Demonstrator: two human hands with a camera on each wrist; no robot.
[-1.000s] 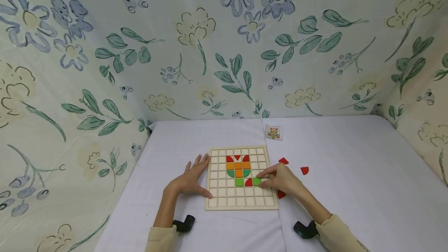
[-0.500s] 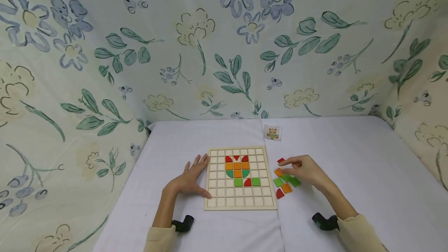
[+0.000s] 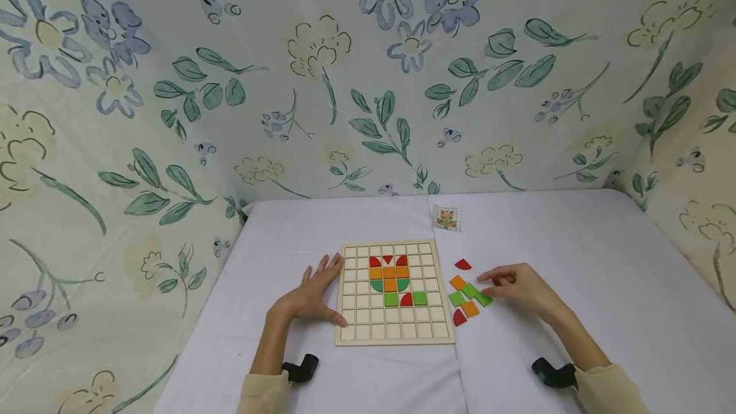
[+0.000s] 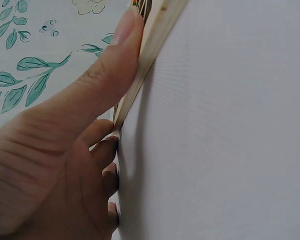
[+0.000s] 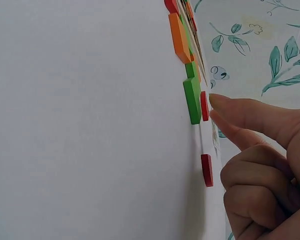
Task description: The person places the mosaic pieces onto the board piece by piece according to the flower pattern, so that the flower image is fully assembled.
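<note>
My left hand (image 3: pixel 310 297) lies spread along the left edge of a gridded wooden board (image 3: pixel 368 331). In the left wrist view its thumb (image 4: pixel 102 75) rests against the board's edge. Red, orange and green tiles form a pattern on the board, with a green square tile (image 3: pixel 420 298) at the right of its lowest row. To the right, my right hand (image 3: pixel 520 286) is over loose tiles, thumb and index finger extended slightly apart and the other fingers curled. Nothing shows between them. Near it lie a green tile (image 5: pixel 192 100) and a red tile (image 5: pixel 206 170).
Several loose tiles lie right of the board, including an orange square (image 3: pixel 470 308), a red quarter-round (image 3: pixel 462 264) and another red one (image 3: pixel 459 317). A small pattern card (image 3: pixel 447 218) lies behind, on the white cloth. Floral fabric (image 3: pixel 345 82) hangs beyond the table.
My right hand has left the green square tile on the board and moved right, over the loose tiles. The left hand stays at the board's edge.
</note>
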